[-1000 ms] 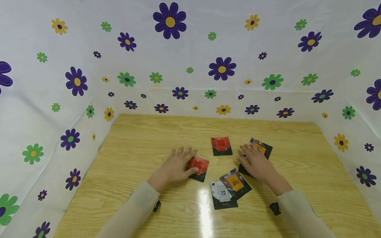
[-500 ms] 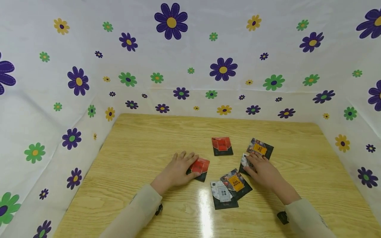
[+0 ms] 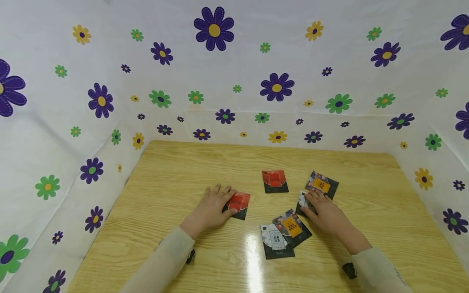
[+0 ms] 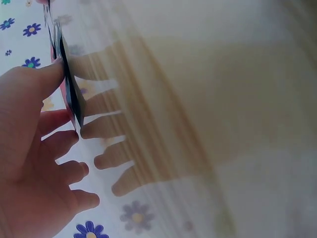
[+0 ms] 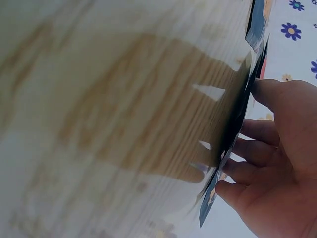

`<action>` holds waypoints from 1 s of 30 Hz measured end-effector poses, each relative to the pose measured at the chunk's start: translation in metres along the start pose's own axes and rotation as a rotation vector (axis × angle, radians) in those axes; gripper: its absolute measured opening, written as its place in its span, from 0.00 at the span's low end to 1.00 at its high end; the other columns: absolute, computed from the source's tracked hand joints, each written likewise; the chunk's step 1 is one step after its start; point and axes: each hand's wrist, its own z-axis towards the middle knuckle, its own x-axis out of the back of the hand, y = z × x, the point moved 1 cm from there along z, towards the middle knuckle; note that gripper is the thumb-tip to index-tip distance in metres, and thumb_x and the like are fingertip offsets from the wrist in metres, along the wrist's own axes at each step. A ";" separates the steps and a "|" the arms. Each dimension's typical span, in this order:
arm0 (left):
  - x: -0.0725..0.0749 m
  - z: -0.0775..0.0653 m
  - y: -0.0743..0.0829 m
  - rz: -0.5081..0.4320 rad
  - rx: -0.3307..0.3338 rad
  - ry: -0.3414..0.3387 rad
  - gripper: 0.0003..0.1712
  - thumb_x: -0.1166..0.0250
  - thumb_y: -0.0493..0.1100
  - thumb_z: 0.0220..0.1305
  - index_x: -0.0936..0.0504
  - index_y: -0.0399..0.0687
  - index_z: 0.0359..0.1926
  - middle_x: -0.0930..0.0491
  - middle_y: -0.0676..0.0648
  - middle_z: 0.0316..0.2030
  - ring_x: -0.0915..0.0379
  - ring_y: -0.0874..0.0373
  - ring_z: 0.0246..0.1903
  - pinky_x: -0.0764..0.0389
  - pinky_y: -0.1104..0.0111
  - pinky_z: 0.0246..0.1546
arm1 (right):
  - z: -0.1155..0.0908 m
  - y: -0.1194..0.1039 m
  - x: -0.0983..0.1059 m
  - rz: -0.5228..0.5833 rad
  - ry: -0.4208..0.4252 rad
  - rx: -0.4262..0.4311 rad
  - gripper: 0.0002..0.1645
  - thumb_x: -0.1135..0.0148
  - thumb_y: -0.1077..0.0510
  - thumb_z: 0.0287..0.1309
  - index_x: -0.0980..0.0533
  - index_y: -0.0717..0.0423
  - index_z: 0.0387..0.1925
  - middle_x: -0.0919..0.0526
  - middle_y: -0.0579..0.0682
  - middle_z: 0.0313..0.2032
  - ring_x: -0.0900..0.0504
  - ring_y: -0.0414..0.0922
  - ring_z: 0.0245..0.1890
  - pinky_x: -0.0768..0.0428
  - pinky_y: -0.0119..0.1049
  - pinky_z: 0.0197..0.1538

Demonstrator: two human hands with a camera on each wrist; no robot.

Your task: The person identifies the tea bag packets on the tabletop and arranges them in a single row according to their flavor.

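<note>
Wood table (image 3: 176, 171), flowered cloth (image 3: 242, 73) behind. My L hand (image 3: 209, 206) is spread on near red pkt (image 3: 239, 204), far red pkt (image 3: 275, 182) apart. R hand (image 3: 327, 213), fingers fairly straight, rests on white pkt (image 3: 302, 199) by orange-label pkt (image 3: 321, 185). Prob. part-way: front white pkt (image 3: 275, 246) & front orange pkt (image 3: 292, 228) overlap, reds don't. Edges well off; most room L.
</note>
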 end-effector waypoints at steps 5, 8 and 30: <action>0.003 -0.003 -0.014 0.015 0.032 0.023 0.40 0.44 0.63 0.79 0.38 0.51 0.82 0.41 0.42 0.82 0.50 0.33 0.81 0.47 0.33 0.78 | 0.001 -0.001 0.001 -0.006 0.001 0.006 0.34 0.39 0.51 0.76 0.29 0.71 0.71 0.32 0.76 0.72 0.36 0.75 0.74 0.36 0.73 0.73; 0.005 -0.005 -0.023 0.018 0.056 0.032 0.39 0.43 0.61 0.79 0.37 0.51 0.82 0.41 0.42 0.82 0.51 0.32 0.82 0.48 0.32 0.78 | 0.001 -0.001 0.001 -0.011 -0.003 0.008 0.34 0.39 0.50 0.76 0.28 0.71 0.70 0.31 0.76 0.72 0.35 0.75 0.74 0.36 0.73 0.72; 0.017 -0.009 -0.081 0.010 0.179 0.081 0.36 0.47 0.56 0.83 0.40 0.49 0.83 0.40 0.37 0.80 0.50 0.28 0.80 0.46 0.28 0.75 | -0.001 -0.002 -0.001 -0.021 -0.005 -0.009 0.34 0.39 0.49 0.75 0.28 0.69 0.71 0.30 0.75 0.72 0.35 0.74 0.74 0.35 0.72 0.73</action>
